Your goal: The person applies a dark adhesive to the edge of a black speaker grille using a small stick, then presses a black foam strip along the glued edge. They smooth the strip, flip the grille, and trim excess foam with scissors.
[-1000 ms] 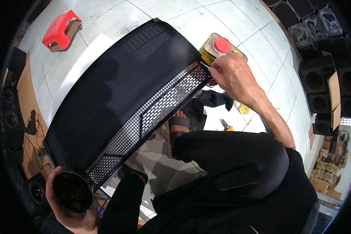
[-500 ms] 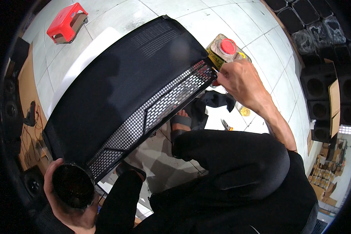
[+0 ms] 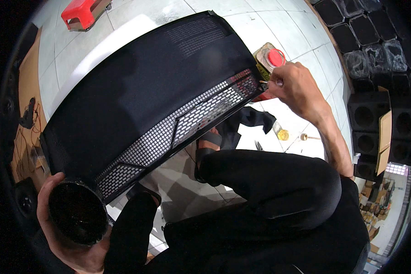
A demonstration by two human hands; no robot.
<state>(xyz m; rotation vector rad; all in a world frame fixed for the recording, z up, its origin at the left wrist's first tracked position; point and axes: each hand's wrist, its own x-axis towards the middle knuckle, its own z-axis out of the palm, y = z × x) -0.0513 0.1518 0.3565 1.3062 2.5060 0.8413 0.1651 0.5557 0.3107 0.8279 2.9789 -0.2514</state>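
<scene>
Across my lap and legs lies a long curved panel covered in black cloth [image 3: 123,96], with a perforated black grille [image 3: 208,110] along its near edge. My left hand [image 3: 50,233] is wrapped round a round open container [image 3: 76,212], dark inside, beside the panel's lower left end. At the far right corner of the panel, my right hand [image 3: 299,86] pinches a thin pale stick [image 3: 264,82]. The stick's tip is close to that corner; whether it touches I cannot tell.
A metal can with a red cap [image 3: 275,58] stands behind my right hand. On the floor lie black cloth scraps [image 3: 259,117], a small yellow jar [image 3: 283,134] and pliers-like tool tips [image 3: 258,145]. A red stool [image 3: 80,14] stands far left; speaker boxes [image 3: 365,114] line the right.
The view has shifted a little. My right hand has drawn slightly away from the panel's corner, so the pale stick shows more. My left hand keeps its hold on the container.
</scene>
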